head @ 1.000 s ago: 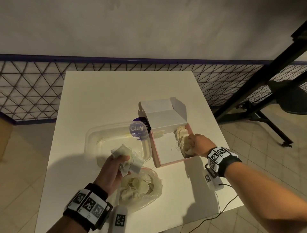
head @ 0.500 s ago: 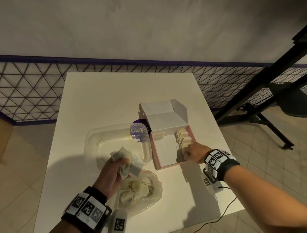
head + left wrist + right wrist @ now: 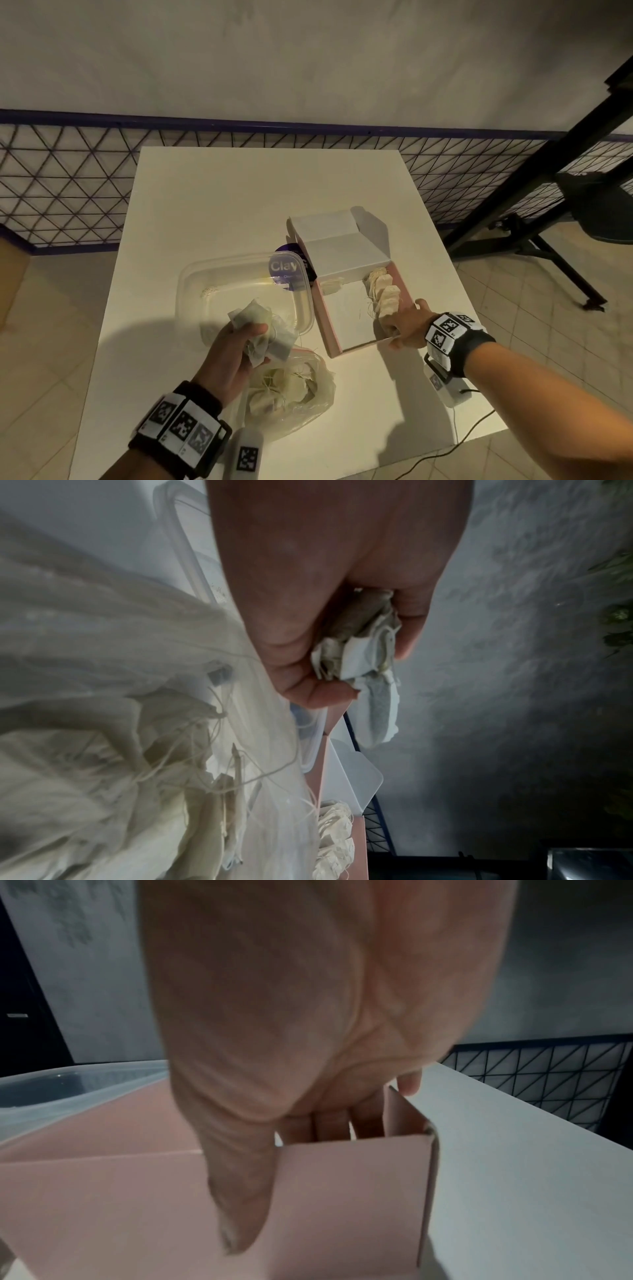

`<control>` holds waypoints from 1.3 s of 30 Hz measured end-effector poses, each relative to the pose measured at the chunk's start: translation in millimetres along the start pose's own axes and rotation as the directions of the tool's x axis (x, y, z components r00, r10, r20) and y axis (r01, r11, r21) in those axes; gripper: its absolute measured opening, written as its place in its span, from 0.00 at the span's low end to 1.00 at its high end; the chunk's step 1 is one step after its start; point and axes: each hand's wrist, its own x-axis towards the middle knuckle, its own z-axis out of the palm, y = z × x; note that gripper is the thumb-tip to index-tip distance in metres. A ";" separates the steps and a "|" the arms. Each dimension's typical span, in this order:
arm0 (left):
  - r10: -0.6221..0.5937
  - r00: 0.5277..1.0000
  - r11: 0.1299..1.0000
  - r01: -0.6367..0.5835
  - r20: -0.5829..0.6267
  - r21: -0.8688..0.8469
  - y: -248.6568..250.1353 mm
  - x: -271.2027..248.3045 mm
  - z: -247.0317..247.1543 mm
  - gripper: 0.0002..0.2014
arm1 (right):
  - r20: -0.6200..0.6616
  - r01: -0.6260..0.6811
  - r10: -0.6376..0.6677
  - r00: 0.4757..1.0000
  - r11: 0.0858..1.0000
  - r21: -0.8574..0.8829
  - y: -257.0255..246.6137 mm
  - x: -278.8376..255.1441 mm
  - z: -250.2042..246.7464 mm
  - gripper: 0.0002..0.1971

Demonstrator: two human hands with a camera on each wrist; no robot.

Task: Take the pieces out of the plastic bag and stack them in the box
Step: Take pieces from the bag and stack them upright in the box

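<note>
My left hand point(image 3: 239, 346) grips a bunch of pale tea bags point(image 3: 255, 315) point(image 3: 356, 647) just above the clear plastic bag point(image 3: 294, 387) point(image 3: 103, 723), which lies on the table holding several more with loose strings. The open pink box point(image 3: 329, 329) point(image 3: 342, 1191) stands to its right. A row of tea bags point(image 3: 383, 291) point(image 3: 334, 829) stands along its right wall, and one lone bag point(image 3: 332, 286) lies at the far left corner. My right hand point(image 3: 404, 325) point(image 3: 274, 1150) grips the box's near right corner, fingers inside behind the front wall, thumb outside it.
A clear plastic tub point(image 3: 191, 284) with a purple "Clay" label point(image 3: 286, 270) sits left of the box. The white table point(image 3: 239, 205) ends close to my right wrist. A wire-mesh fence point(image 3: 68, 192) stands behind and a black stand point(image 3: 534, 219) at the right.
My right hand has slid back along the row of tea bags to the box's near right corner. My left hand has stayed in place with its bunch.
</note>
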 end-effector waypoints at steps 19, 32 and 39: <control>0.020 1.000 1.000 -0.020 -0.010 -0.020 2.6 -5.1 -0.2 0.09 | -0.169 -0.013 0.042 0.985 0.985 0.169 4.8 -9.8 3.1 0.10; -0.018 0.999 0.991 0.022 0.028 -0.133 20.8 -34.7 8.5 0.22 | -0.504 0.555 -0.246 0.828 0.229 0.800 -140.1 -68.9 -56.5 0.24; 0.068 0.987 0.988 -0.047 0.143 -0.145 22.4 -61.5 6.5 0.25 | -0.518 0.521 -0.062 0.853 0.048 0.852 -176.7 -66.6 -41.3 0.04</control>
